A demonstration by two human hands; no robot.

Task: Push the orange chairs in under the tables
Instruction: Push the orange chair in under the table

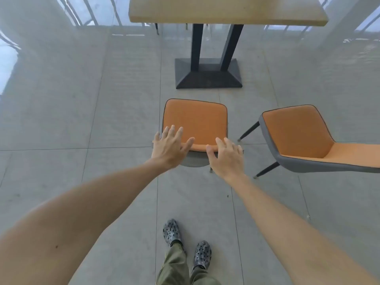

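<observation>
Orange chair, the one facing the table, sits just beyond the fingers with its seat pointing at the wooden table; the top edge of its backrest lies right under the fingertips. Both hands are open with fingers spread: the left hand covers the left end of the backrest, the right hand the right end. Neither has closed on the rail, and whether the palms touch it cannot be told.

The push should go well if both hands press evenly and low on the backrest, so the chair slides straight without tipping or twisting.

Dead ahead of the fingers stands the black pedestal base of the table, near the seat's front edge. It will likely stop the front legs, which are hidden here, so an easy push seems wise.

Right of the right hand's fingers, a second orange chair stands askew, apart from the first and not yet pushed in.
</observation>
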